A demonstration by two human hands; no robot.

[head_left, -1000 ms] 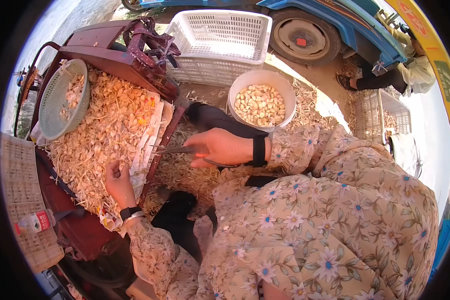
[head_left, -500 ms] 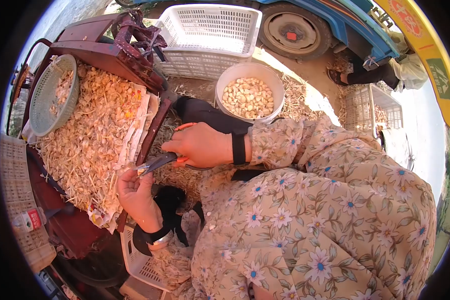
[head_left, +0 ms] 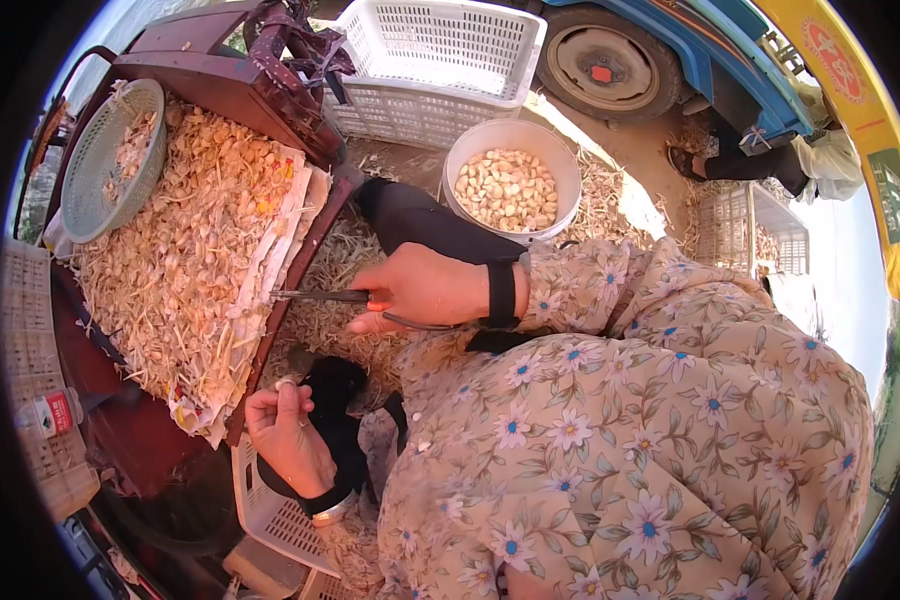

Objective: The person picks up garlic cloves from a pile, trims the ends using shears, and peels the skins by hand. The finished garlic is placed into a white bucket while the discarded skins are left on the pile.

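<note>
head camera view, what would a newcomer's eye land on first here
Probably the big flower-patterned garment filling the lower right, then the heap of pale garlic and husks on the dark red cart at left. Near the middle, the right hand holds scissors, below a white bucket of pale cloves.

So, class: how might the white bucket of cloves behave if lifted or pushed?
The bucket is probably heavy, given the many cloves inside. Those look loose, so would likely shift if tilted. Its even, round outline suggests stiffness.
</note>
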